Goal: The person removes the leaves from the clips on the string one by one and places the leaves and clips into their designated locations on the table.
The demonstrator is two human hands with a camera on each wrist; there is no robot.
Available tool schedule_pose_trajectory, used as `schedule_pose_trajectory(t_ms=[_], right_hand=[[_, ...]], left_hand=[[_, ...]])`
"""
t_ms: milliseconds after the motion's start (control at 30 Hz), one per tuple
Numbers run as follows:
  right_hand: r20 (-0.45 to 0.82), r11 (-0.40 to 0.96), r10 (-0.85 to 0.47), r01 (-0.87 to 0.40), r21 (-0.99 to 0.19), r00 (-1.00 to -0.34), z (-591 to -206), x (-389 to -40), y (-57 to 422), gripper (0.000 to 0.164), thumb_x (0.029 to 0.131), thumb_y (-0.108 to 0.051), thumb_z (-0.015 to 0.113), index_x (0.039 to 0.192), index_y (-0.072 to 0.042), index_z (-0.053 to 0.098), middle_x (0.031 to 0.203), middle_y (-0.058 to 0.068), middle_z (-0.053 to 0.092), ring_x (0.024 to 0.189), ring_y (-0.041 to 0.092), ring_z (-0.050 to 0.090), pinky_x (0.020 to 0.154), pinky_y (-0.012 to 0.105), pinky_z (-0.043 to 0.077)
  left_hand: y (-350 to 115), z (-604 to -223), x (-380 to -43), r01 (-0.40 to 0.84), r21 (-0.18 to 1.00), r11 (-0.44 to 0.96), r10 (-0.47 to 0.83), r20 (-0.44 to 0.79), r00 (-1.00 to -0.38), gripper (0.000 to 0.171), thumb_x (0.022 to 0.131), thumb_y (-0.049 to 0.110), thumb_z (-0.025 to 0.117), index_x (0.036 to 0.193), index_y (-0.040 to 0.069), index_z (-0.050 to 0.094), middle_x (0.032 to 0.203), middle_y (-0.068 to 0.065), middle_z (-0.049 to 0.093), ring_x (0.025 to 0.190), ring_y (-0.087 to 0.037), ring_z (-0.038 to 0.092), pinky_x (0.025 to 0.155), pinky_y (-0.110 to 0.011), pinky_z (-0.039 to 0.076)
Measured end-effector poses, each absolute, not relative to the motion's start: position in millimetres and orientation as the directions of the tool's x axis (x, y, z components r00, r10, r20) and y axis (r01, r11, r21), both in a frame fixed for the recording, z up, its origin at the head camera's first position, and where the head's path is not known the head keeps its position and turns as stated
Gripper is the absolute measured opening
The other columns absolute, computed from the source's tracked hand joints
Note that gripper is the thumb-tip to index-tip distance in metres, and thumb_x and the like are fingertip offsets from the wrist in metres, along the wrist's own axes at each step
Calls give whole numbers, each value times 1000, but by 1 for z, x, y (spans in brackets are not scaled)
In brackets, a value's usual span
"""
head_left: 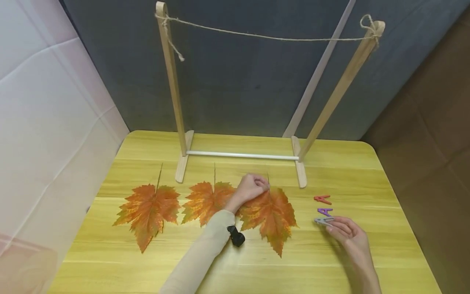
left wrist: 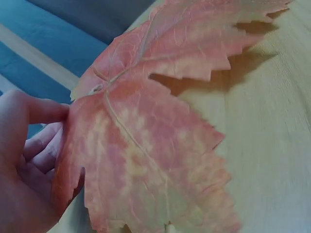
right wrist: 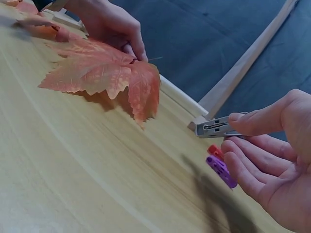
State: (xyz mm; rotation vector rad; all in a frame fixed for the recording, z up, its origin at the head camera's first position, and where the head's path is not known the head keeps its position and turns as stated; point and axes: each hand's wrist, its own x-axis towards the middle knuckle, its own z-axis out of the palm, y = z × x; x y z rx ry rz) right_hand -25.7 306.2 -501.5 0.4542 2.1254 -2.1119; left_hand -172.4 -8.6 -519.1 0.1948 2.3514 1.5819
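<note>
My left hand [head_left: 251, 188] pinches the rightmost orange maple leaf [head_left: 273, 214] near the base of its stem. In the left wrist view, the thumb presses at the edge of that leaf [left wrist: 141, 141], with the other fingers partly hidden behind it. The leaf's upper part is lifted off the table in the right wrist view. My right hand [head_left: 352, 241] holds a grey clothespin [head_left: 323, 221] between thumb and fingers, above the table. Close to it lie a purple clothespin [head_left: 325, 211] and a red clothespin [head_left: 323, 199].
Two more maple leaves, a left one [head_left: 148, 210] and a middle one [head_left: 205, 200], lie on the wooden table [head_left: 110, 261], stems pointing away. Behind them stands a wooden frame [head_left: 172, 81] with a string [head_left: 253, 35] tied between its posts and a white rod [head_left: 242, 155] low down.
</note>
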Motion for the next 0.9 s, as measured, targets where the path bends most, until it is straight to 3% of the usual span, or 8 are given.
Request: schedule_pose_trajectory(t_ms=[200, 367, 667, 900], right_hand=[[-295, -54, 145, 290, -955, -944, -511, -28, 306, 38, 85, 9, 73, 120, -3, 63, 97, -8, 76, 87, 5, 73, 82, 19, 57], [-312, -66, 157, 305, -950, -937, -517, -32, 303, 40, 84, 10, 73, 119, -4, 63, 97, -8, 77, 89, 5, 74, 83, 20, 57], [-306, 22, 119, 310, -950, -945, -525, -29, 310, 48, 84, 9, 73, 129, 8, 54, 100, -9, 76, 92, 4, 73, 85, 18, 56], [-214, 194, 146, 240, -951, -966, -528, -29, 310, 53, 82, 11, 74, 130, 18, 50, 98, -14, 73, 89, -2, 69, 83, 13, 55]], left_hand=[[6, -520, -177, -51, 890, 454, 261, -187, -947, 14, 93, 16, 68, 94, 6, 77, 87, -4, 76, 67, -8, 58, 61, -20, 45], [12, -520, -179, -44, 851, 524, 239, -196, -951, 12, 91, 18, 71, 92, 8, 78, 83, -2, 74, 67, -9, 59, 63, -21, 49], [16, -518, -182, -45, 803, 594, 217, -214, -952, 14, 91, 24, 71, 89, 12, 78, 80, 1, 73, 72, -11, 64, 68, -27, 53], [18, -518, -181, -29, 771, 636, 185, -189, -964, 14, 93, 25, 69, 91, 13, 77, 80, 1, 73, 71, -12, 64, 66, -27, 52]])
